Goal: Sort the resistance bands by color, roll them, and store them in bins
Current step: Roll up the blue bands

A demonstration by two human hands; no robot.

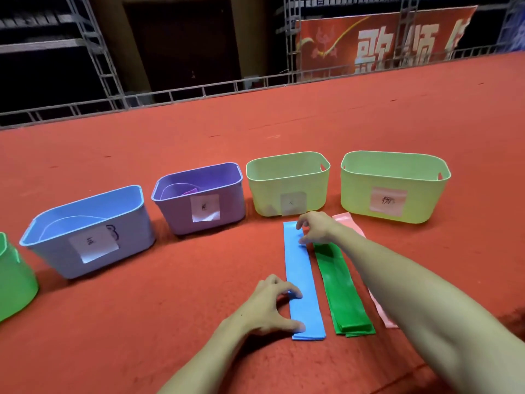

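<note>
A blue resistance band [303, 282] lies flat on the red carpet, with a dark green band [345, 297] beside it on the right and a pink band [347, 219] farther right, mostly hidden under my forearm. My right hand [315, 227] pinches the far end of the blue band. My left hand [272, 304] arches over the band's near left edge, thumb and fingertips pressing on it. Behind them stands a row of labelled bins: blue [51, 240], purple [176, 211], and two pale green ones [264, 194] [426, 200].
A bright green bin [14, 282] is cut off at the left edge. The purple bin holds a purple band [189, 191]. Metal truss railing [199, 89] and a red banner [369, 44] bound the carpet at the back.
</note>
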